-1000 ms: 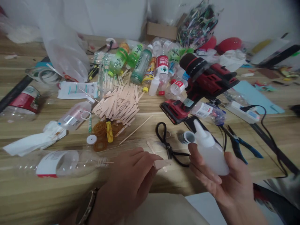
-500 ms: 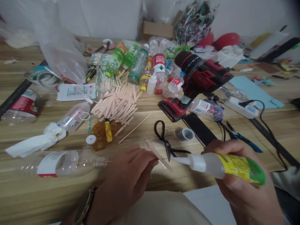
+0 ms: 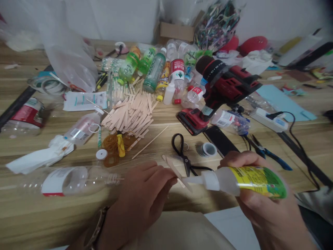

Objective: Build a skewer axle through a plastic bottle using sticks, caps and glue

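My left hand (image 3: 145, 189), with a watch on the wrist, pinches crossed wooden sticks (image 3: 174, 169) between thumb and fingers. In my right hand (image 3: 262, 198) is a glue bottle (image 3: 249, 181) with a yellow and green label, lying sideways. Its white nozzle points left, and the tip is at the sticks. Black-handled scissors (image 3: 185, 161) lie just beyond the sticks. To the left of my left hand a clear plastic bottle (image 3: 75, 180) rests on its side, with a thin stick at its neck.
A heap of wooden sticks (image 3: 130, 114) lies mid-table beside rubber bands (image 3: 111, 149). A red and black drill (image 3: 221, 86) stands right of centre, near a phone (image 3: 221, 140), pliers (image 3: 267, 152) and a power strip (image 3: 270, 119). Several bottles (image 3: 154, 71) fill the back.
My right hand has moved left with the glue bottle, bringing the nozzle tip up to the sticks. My left hand has barely moved.
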{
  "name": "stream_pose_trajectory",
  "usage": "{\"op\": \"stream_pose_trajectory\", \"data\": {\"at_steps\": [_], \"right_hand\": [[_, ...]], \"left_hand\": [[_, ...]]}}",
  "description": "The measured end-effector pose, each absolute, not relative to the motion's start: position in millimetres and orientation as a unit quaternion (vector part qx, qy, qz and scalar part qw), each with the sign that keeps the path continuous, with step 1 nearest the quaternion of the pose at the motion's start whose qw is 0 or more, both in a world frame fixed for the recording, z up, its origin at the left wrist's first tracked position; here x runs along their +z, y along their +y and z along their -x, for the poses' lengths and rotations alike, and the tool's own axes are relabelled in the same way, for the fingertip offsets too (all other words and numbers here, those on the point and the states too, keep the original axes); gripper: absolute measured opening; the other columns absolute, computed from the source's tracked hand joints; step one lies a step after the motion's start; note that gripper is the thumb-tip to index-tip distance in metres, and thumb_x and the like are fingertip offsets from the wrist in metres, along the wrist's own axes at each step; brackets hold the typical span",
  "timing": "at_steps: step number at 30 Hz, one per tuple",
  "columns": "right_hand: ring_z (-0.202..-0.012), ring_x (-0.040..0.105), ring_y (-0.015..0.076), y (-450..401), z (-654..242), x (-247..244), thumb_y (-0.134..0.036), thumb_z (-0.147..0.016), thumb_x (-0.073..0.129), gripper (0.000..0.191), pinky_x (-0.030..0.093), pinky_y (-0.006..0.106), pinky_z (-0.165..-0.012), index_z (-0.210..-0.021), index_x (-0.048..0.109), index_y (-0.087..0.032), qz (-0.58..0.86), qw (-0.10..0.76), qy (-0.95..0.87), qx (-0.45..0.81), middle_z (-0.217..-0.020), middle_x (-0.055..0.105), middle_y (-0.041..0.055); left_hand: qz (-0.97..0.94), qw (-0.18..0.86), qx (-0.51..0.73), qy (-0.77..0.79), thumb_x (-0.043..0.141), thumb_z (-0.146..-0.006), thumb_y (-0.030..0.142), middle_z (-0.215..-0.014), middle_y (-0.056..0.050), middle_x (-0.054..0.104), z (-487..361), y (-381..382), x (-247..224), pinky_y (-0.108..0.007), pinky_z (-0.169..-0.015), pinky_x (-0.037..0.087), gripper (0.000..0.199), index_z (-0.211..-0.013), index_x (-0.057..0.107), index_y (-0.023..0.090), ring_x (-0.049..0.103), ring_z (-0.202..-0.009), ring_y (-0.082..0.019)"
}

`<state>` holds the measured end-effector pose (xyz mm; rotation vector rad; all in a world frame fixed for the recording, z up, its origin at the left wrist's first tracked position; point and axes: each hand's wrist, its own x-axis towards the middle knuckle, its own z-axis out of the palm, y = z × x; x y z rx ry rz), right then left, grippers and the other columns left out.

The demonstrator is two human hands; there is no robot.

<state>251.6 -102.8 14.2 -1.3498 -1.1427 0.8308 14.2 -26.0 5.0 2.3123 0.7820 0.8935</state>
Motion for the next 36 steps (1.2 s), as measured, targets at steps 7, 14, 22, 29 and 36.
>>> {"op": "stream_pose_trajectory", "data": {"at_steps": [7,14,22,29,36], "right_hand": [[-0.066,0.052,0.0181,-98.2,-233.2,33.8,-0.059,-0.071,0.081,0.036,0.040,0.029,-0.054,-0.091,0.068,-0.032,0.610,0.549,-0.486,0.300,-0.081,0.059,0.0011],[-0.069,0.055,0.0185,-92.5,-243.8,30.4,-0.053,-0.072,0.082,0.032,0.041,0.029,-0.054,-0.092,0.070,-0.031,0.593,0.543,-0.517,0.292,-0.084,0.061,0.0021],[-0.068,0.055,0.0184,-92.6,-251.8,24.2,-0.043,-0.073,0.082,0.029,0.039,0.028,-0.052,-0.094,0.069,-0.027,0.569,0.566,-0.505,0.318,-0.083,0.062,0.0034],[-0.065,0.051,0.0154,-93.6,-249.1,19.7,-0.054,-0.064,0.088,0.042,0.039,0.024,-0.051,-0.092,0.069,-0.028,0.589,0.567,-0.431,0.381,-0.080,0.062,0.0009],[-0.065,0.063,0.0161,-92.8,-254.3,-1.2,-0.056,-0.064,0.086,0.041,0.052,0.024,-0.056,-0.087,0.073,-0.024,0.588,0.579,-0.276,0.493,-0.076,0.070,0.0039]], "left_hand": [[-0.856,0.267,0.334,0.289,0.041,-0.105,0.023,-0.070,0.002,0.064,-14.3,-26.3,3.3,-0.027,-0.056,0.036,0.025,-0.086,0.057,0.020,0.055,-0.062,-0.014],[-0.858,0.262,0.333,0.289,0.040,-0.105,0.021,-0.069,0.003,0.063,-14.3,-25.2,4.6,-0.026,-0.055,0.036,0.026,-0.084,0.056,0.020,0.054,-0.061,-0.014],[-0.857,0.272,0.334,0.283,0.042,-0.104,0.021,-0.071,0.003,0.064,-15.8,-26.3,3.2,-0.026,-0.057,0.037,0.025,-0.085,0.057,0.020,0.055,-0.063,-0.014],[-0.856,0.274,0.332,0.287,0.040,-0.105,0.022,-0.070,0.004,0.064,-14.8,-25.2,4.2,-0.025,-0.057,0.037,0.025,-0.086,0.055,0.021,0.055,-0.063,-0.013],[-0.857,0.261,0.326,0.302,0.040,-0.106,0.024,-0.069,0.003,0.063,-13.9,-27.8,1.3,-0.026,-0.057,0.036,0.027,-0.086,0.057,0.020,0.056,-0.062,-0.013]]}}
